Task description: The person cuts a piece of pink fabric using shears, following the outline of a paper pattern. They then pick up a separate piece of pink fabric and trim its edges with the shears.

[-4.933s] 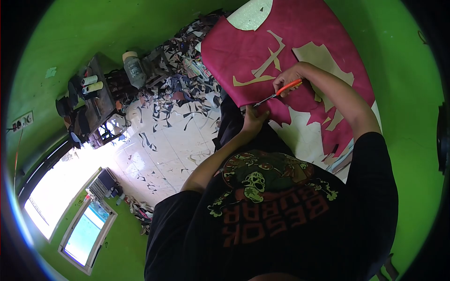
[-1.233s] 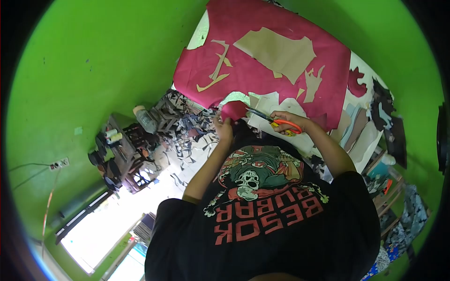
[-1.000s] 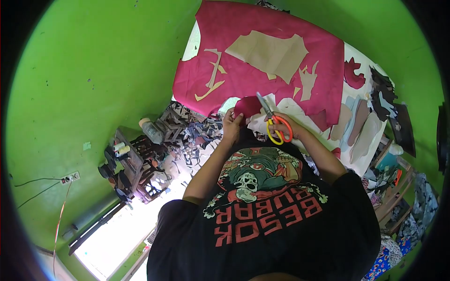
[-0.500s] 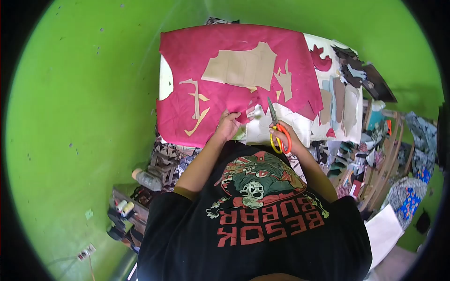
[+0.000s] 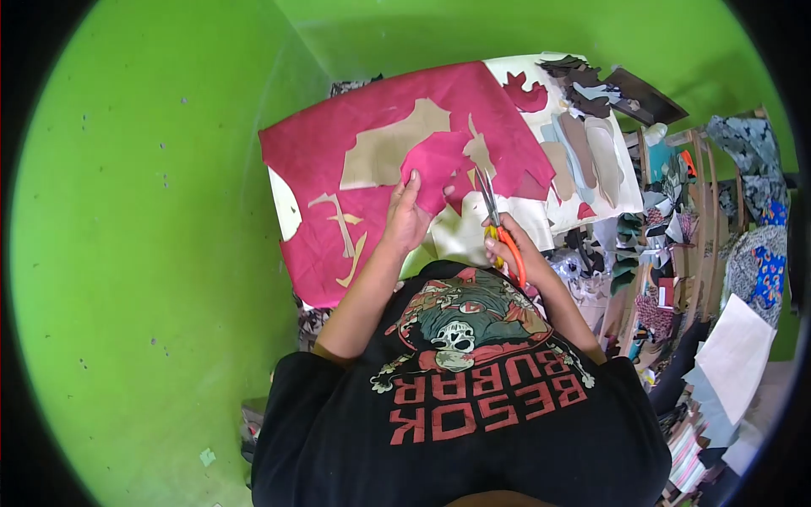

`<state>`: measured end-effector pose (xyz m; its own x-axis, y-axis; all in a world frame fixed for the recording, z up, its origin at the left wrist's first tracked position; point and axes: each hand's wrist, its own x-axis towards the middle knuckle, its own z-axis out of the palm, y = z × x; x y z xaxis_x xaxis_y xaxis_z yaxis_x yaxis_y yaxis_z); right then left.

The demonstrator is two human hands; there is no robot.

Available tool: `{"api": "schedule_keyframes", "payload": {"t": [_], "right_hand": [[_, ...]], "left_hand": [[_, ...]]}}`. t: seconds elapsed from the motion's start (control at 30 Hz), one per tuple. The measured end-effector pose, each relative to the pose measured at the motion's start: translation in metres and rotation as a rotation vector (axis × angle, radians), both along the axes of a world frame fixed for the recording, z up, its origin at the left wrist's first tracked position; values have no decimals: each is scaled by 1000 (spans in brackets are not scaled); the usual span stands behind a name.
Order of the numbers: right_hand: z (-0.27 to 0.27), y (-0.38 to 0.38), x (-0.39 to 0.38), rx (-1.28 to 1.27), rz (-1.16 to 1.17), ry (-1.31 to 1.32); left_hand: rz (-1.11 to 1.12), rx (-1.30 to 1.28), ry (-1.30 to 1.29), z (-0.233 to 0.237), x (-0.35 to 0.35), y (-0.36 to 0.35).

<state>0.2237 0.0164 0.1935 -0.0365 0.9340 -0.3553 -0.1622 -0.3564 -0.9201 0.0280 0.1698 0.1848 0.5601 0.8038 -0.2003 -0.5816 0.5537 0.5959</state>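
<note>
My left hand (image 5: 407, 218) pinches a cut piece of crimson leather-like material (image 5: 435, 160) between thumb and fingers, raised over the table. In my right hand (image 5: 515, 239) is a pair of scissors (image 5: 491, 199) with orange and yellow handles, blades pointing away from me and slightly apart. The scissors are to the right of the crimson piece. Beneath lies a large crimson sheet (image 5: 308, 165), with a big tan piece (image 5: 367, 152) on it that the raised piece partly covers. Narrow tan scraps (image 5: 346, 232) lie near the sheet's left front.
A white sheet (image 5: 536, 215) shows under the crimson one. At the right, long grey and brown cut pieces (image 5: 579, 156), a curled crimson scrap (image 5: 525, 93) and dark offcuts (image 5: 583, 101) lie on it. Wooden racks (image 5: 701, 220) with fabric scraps stand further right. A green wall (image 5: 152, 211) is at the left.
My left hand has lifted the crimson piece up and away from me, over the tan one. The scissors remain in my right hand, their blades now slightly apart. My view has turned.
</note>
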Motion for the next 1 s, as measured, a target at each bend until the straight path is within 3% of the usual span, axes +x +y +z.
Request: {"api": "schedule_keyframes", "payload": {"t": [0.1, 0.23, 0.33, 0.43, 0.57, 0.63, 0.73, 0.8, 0.87, 0.93, 0.97, 1.0], "right_hand": [[19, 12, 21, 36, 45, -78], [27, 18, 40, 184, 126, -188], [32, 20, 54, 242, 150, -197], [31, 22, 73, 258, 88, -136], [28, 23, 106, 237, 197, -322], [36, 24, 115, 203, 240, -334], [33, 22, 123, 160, 291, -329], [34, 22, 128, 202, 320, -367], [25, 21, 128, 183, 316, -258], [38, 20, 122, -232, 105, 474], [37, 20, 120, -227, 95, 472], [35, 21, 116, -88, 175, 229]], "left_hand": [[89, 106, -37, 29, 25, -5], [113, 151, 62, 28, 62, -18], [203, 232, 197, 27, 83, -31], [127, 425, 433, 29, 95, -36], [49, 384, 437, 53, 109, -38], [8, 466, 555, 64, 112, -39], [5, 312, 578, 71, 111, -39], [34, 343, 677, 65, 108, -44], [151, 379, 713, 56, 107, -46], [141, 340, 694, 56, 103, -46], [83, 375, 700, 54, 98, -44], [24, 406, 708, 56, 93, -44]]}}
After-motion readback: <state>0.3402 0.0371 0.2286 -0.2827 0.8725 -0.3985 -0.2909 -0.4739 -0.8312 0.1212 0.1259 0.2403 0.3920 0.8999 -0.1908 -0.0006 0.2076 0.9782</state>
